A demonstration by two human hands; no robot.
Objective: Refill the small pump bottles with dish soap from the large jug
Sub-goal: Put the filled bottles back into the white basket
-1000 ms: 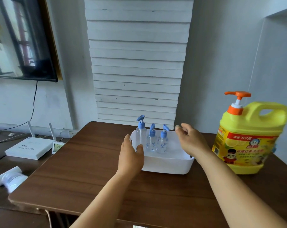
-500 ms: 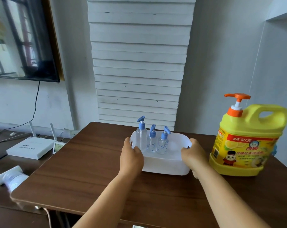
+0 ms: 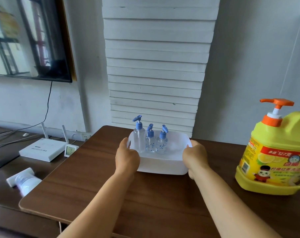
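Dark brown wooden tabletop [image 3: 97, 189] set against a pale wall with a stack of white horizontal slats behind it. Near the far edge of the table sits a shallow white plastic tub [image 3: 163, 164], the landmark for everything else. Inside the tub, toward its left and middle, three small clear pump bottles with blue pump heads [image 3: 150, 141] stand upright in a row, the leftmost one tallest; all look nearly empty. Well to the right of the tub stands a large yellow plastic jug of dish soap with an orange pump [image 3: 273, 152], upright on the table and untouched.

The person's left hand [image 3: 127, 158] grasps the tub's left rim, thumb over the edge. The right hand [image 3: 194, 158] grasps the tub's right rim in the same way. Neither hand holds a bottle.

The step in hand appears to be positioning the tub before filling. To do it well, slide or lift the tub level with even pull from both hands, slowly, because the tall light bottles could tip. Bring it just beside the jug so the orange spout can reach each bottle.

Left of the tub, on a lower surface, lie a white router with two antennas [image 3: 42, 150] and a small digital display [image 3: 69, 150].
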